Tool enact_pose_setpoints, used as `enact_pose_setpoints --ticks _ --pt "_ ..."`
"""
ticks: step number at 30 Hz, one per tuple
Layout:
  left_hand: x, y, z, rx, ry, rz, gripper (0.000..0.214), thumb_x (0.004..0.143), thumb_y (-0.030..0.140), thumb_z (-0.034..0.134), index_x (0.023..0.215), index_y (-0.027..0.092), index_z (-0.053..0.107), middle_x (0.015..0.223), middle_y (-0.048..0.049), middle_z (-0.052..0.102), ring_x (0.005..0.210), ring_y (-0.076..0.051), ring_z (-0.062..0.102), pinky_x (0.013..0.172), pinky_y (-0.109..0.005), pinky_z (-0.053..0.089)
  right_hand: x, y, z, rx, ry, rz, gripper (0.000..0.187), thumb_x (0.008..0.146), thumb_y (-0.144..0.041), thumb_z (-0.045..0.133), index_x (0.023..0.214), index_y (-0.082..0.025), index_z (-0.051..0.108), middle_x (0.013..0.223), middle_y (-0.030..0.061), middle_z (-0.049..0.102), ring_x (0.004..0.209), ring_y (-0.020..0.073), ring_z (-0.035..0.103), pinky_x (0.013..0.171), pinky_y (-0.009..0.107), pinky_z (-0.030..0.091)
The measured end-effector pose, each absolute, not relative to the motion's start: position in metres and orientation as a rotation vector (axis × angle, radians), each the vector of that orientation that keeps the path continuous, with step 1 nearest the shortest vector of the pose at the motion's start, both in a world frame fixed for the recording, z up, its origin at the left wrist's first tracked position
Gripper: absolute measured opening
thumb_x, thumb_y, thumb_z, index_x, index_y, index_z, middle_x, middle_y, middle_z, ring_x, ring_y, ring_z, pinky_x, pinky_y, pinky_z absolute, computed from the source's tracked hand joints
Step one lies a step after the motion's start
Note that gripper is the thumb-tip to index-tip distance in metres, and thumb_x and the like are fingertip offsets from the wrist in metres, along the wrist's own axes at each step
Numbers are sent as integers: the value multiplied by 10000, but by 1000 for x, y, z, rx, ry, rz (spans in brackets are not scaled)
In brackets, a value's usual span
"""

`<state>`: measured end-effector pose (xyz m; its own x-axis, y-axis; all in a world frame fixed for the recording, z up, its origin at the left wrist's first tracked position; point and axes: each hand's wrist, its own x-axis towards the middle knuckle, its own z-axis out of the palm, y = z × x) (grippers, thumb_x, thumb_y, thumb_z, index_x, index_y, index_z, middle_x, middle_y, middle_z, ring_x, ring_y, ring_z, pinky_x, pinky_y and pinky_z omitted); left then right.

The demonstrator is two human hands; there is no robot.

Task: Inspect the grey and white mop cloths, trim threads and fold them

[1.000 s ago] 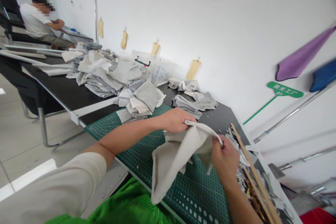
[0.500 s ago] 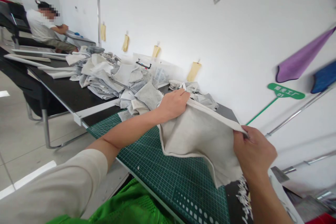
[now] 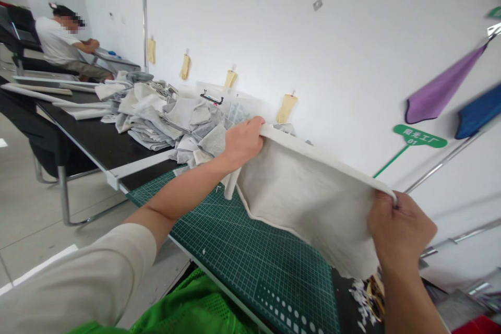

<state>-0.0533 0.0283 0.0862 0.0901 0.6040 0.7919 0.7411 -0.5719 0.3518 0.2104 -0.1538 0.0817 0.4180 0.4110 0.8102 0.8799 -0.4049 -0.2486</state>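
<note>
Stretched wider now, a pale grey cloth (image 3: 305,198) is being pinched along its hem, at 10 o'clock by the left hand (image 3: 243,142) and at 3 o'clock by the right hand (image 3: 399,229).

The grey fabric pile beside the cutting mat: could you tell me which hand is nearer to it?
Left. The left hand is close beside the grey fabric pile, gripping a pale grey cloth; the right hand holds that cloth's far end, well away from the pile.

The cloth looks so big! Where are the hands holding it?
Both hands hold the cloth by its top edge: the left hand pinches one end, and the right hand pinches the other.
</note>
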Motion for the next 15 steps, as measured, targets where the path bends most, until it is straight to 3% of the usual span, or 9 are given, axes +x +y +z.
enact_pose_setpoints --ticks 11,15 --pt "-62 41 80 -2270 -1505 -1384 295 821 250 423 1068 254 584 955 -33 684 883 -229 619 734 -325 417 250 -152 89 -2012 -941 -1119 348 843 -449 399 713 -199 602 510 -14 370 503 143 324 491 275 200" --pt "-65 45 78 -2179 -1601 -1349 297 853 283 401 1084 254 586 949 -46 685 880 -237 619 711 -322 402 263 -156 84 -2072 -854 -1115 390 833 -519 396 737 -216 621 525 -11 402 501 152 327 493 276 214"
